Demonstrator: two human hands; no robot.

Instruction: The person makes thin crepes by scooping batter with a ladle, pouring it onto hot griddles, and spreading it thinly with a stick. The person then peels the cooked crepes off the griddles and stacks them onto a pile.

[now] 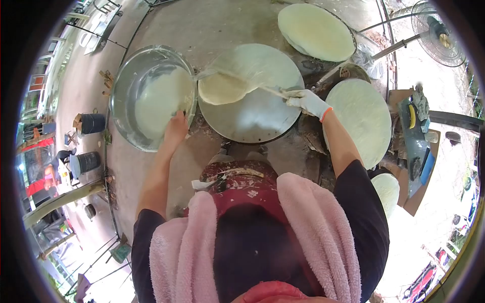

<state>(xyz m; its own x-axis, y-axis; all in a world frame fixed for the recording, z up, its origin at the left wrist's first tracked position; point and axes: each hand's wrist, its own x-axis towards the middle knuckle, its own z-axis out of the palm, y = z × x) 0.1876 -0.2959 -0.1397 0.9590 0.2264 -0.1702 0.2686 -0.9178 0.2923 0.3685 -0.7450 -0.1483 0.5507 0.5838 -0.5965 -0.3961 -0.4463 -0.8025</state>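
My right hand (307, 102), in a white glove with an orange cuff, grips a pale thin stick (274, 91) over a big round metal plate (257, 118). Beyond the stick, a tan rounded sheet (222, 90) covers the plate's left side; its upper edge is blurred, and whether it is joined to the stick is unclear. Bare and closed, my left hand (177, 125) reaches over the near right rim of a wide metal basin (124, 101) holding a whitish mass (161, 98). What its fingers hold is hidden.
Large round pale-covered discs stand at the back right (317, 33), beside my right arm (361, 121) and lower right (386, 192). A fan (439, 34) is at the far right. Dark buckets (85, 164) stand left. A pink towel (323, 232) hangs over my shoulders.
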